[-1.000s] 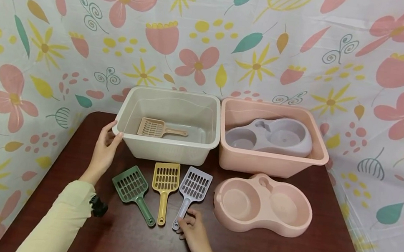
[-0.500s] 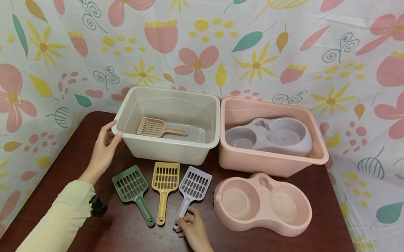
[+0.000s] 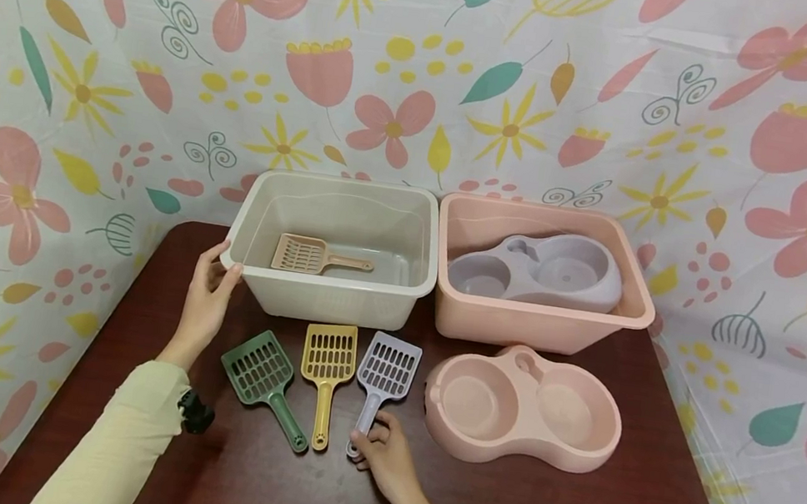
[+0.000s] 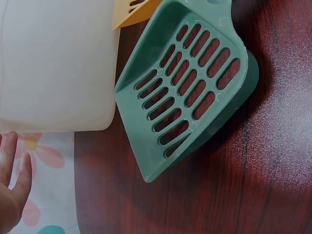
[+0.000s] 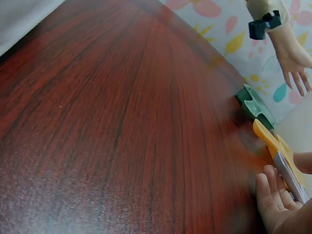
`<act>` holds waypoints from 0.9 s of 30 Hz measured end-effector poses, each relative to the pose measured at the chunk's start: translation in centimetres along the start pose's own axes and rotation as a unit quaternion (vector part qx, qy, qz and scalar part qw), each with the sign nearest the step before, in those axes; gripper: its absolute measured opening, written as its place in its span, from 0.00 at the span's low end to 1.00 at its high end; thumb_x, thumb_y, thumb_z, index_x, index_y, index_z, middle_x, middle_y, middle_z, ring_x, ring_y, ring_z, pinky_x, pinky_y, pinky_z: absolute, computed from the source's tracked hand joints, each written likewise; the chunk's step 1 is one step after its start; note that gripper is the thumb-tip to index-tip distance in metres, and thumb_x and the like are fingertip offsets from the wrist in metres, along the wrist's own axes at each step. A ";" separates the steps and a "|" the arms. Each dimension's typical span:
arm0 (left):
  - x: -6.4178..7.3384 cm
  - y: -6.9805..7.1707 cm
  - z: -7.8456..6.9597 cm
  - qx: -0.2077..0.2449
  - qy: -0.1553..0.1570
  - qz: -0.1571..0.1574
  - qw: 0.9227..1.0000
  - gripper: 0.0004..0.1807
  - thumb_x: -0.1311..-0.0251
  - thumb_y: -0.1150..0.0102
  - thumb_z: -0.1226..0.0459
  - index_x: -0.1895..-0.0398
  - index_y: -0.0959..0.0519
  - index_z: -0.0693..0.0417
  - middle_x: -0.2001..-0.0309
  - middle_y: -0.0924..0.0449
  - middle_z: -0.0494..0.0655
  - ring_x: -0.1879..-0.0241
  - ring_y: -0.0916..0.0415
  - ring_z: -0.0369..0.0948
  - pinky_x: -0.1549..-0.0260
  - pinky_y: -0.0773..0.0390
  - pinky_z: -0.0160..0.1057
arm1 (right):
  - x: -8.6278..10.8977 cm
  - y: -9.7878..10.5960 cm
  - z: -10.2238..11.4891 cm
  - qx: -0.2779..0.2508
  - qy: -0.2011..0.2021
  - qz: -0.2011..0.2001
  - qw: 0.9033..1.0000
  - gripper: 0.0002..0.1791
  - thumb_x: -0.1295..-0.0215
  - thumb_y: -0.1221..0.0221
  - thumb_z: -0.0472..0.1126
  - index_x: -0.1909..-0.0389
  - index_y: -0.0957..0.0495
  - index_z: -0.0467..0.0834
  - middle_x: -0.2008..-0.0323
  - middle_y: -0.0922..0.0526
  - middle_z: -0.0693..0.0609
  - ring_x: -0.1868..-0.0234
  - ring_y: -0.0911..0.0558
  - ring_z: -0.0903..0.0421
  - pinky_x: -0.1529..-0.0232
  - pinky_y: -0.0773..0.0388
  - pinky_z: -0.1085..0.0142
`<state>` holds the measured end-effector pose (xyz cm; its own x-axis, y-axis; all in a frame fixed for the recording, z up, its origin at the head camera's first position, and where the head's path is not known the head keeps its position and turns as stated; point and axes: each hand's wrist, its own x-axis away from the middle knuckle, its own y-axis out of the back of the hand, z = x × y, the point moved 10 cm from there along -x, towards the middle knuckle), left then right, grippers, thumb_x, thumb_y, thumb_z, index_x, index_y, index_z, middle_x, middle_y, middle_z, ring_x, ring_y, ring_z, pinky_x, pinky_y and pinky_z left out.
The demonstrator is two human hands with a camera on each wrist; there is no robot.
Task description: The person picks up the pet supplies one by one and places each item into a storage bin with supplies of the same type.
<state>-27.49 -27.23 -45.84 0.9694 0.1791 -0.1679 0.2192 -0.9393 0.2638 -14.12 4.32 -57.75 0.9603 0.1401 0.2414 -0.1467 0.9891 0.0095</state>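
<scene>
Fingers of the right hand (image 3: pixel 385 462), curled with barely a gap, pinch the handle end of a lavender scoop (image 3: pixel 374 400) at the frame's lower center. Its long axis points up and slightly right toward the gray bin (image 3: pixel 329 304), where the left hand (image 3: pixel 206 303), fingers loosely extended, touches the lower-left corner.

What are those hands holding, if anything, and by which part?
The right hand holds the lavender scoop by its handle, near the end; the left hand just touches a corner of the grey tub.
</scene>
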 end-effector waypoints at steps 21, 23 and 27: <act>1.2 -0.2 -3.7 -0.007 0.013 0.003 1.000 0.29 0.23 0.56 0.61 0.23 0.47 0.56 0.39 0.34 0.59 0.46 0.31 0.53 0.59 0.31 0.30 | 0.1 0.4 0.1 -0.026 -0.008 0.029 0.999 0.35 0.42 0.37 0.21 0.38 0.45 0.18 0.69 0.20 0.46 0.73 0.21 0.58 0.73 0.21 0.66; 1.3 -0.2 -3.8 -0.008 0.012 0.003 1.000 0.29 0.23 0.56 0.61 0.23 0.47 0.56 0.39 0.34 0.59 0.47 0.31 0.52 0.58 0.31 0.31 | 0.3 0.4 0.3 -0.024 -0.007 0.033 0.999 0.35 0.42 0.37 0.21 0.38 0.45 0.19 0.68 0.20 0.45 0.73 0.22 0.58 0.73 0.22 0.67; 1.2 -0.2 -3.6 -0.004 0.011 0.004 1.000 0.29 0.23 0.56 0.61 0.24 0.47 0.56 0.40 0.34 0.58 0.49 0.29 0.45 0.59 0.31 0.31 | 0.7 0.5 0.8 -0.019 -0.002 0.041 0.999 0.36 0.42 0.36 0.22 0.37 0.45 0.19 0.66 0.20 0.41 0.74 0.23 0.59 0.74 0.24 0.69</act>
<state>-25.96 -25.72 -42.65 0.9734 0.1771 -0.1453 0.2115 -0.9384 0.2733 -13.69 4.85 -56.85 0.9446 0.2204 0.2434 -0.2155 0.9754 -0.0466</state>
